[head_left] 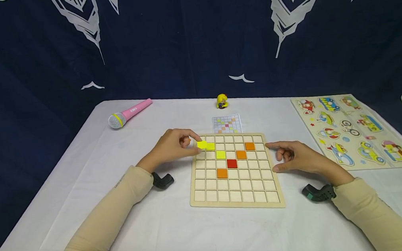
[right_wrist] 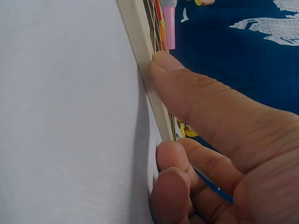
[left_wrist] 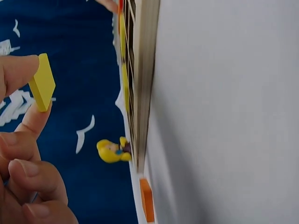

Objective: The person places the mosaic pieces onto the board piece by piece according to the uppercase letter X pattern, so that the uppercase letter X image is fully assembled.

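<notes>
**A yellow tile held over the grid board**

A pink toy microphone (head_left: 130, 113) lies far back on the left of the white table (head_left: 182, 238). A small yellow toy figure (head_left: 222, 101) stands at the back, and a little pattern card (head_left: 227, 124) lies just behind the wooden grid board (head_left: 237, 204). A picture puzzle board (head_left: 353, 130) with cars and planes lies to the right. Nothing sits between the hands and the grid board.

Counting the tiles on the board: two yellow ones, three orange ones and one red tile (head_left: 231, 163). One more yellow tile (head_left: 202, 144) is in the left hand (head_left: 170, 147), over the board's top left corner.

The left hand pinches this tile between thumb and a fingertip. The right hand (head_left: 298, 157) holds nothing. Its thumb presses on the board's right edge, and its other fingers are curled loosely on the table.

The head view shows the whole table and all the tiles. The left wrist view shows the pinched tile (left_wrist: 42, 87) up in the air, away from the board, which the head view does not make clear. The right wrist view shows the thumb (right_wrist: 187, 91) touching the board's rim (right_wrist: 142, 56) up close.
</notes>
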Demonstrator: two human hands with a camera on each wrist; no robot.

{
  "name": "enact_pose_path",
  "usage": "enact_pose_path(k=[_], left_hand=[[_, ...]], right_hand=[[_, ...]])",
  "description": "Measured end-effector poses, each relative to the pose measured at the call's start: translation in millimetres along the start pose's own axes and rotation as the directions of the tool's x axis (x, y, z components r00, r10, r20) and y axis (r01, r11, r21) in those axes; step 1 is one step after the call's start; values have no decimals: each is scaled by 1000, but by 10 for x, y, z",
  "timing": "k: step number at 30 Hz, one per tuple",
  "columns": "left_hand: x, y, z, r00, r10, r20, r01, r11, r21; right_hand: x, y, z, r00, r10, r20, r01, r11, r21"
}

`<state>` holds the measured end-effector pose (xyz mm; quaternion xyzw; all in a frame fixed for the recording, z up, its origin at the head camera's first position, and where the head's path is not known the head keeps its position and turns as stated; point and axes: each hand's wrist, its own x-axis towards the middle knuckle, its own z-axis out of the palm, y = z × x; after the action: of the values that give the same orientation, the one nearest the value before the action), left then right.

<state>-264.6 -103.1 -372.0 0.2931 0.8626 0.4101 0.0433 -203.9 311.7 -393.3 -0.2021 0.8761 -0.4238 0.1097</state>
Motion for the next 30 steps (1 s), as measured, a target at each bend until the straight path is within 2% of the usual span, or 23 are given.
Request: enact_pose_path(k=[5,16,26,30], left_hand=[[-11,79,83,1000,4,9,-4,1000,0],[-31,319,283,999,11,31,-12,1000,26],[-41,457,443,999,19,41,-20,999,27],[-42,522,502,998,42,51,-45,998,43]], right_hand=[[-1,8,2,1000,-4,2,4,1000,5],[-21,25,-3,998,-68,-9,68,998,7],[-14,22,-9,998,-56,-3,56,998,2],[-12,28,-8,998,-65,-5,65,998,5]])
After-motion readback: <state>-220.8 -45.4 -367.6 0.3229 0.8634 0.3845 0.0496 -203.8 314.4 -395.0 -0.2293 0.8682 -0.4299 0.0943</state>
